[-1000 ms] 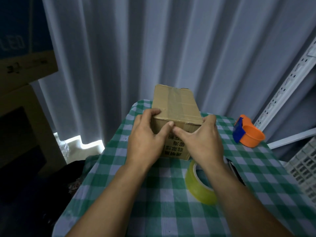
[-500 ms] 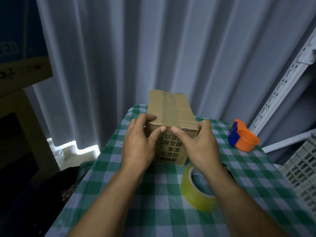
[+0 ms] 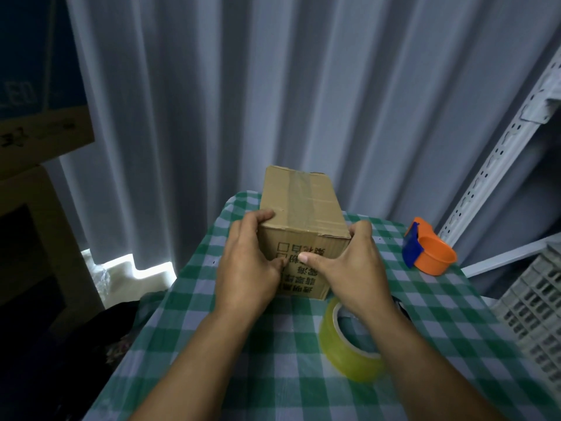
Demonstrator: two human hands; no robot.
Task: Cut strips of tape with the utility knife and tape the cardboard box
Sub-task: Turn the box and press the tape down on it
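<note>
A brown cardboard box (image 3: pixel 300 205) with a clear tape strip along its top seam stands on the green checked tablecloth (image 3: pixel 273 360). My left hand (image 3: pixel 249 265) clasps its left near corner, fingers over the top edge. My right hand (image 3: pixel 352 265) holds the right near corner. Both thumbs press on the printed front face, almost touching. A yellowish roll of clear tape (image 3: pixel 349 347) lies just under my right forearm. A dark object (image 3: pixel 400 305), perhaps the utility knife, peeks out behind that forearm; most of it is hidden.
An orange and blue tape dispenser (image 3: pixel 428 253) sits at the table's far right. Grey curtains (image 3: pixel 303 86) hang close behind the table. A white perforated shelf post (image 3: pixel 498 165) and a grey plastic crate (image 3: pixel 531 308) stand at right. Stacked cardboard boxes (image 3: pixel 36 141) are at left.
Both thumbs have slid down from the box's top front edge onto its front face. My hands stay on the box's near corners. The view has shifted slightly.
</note>
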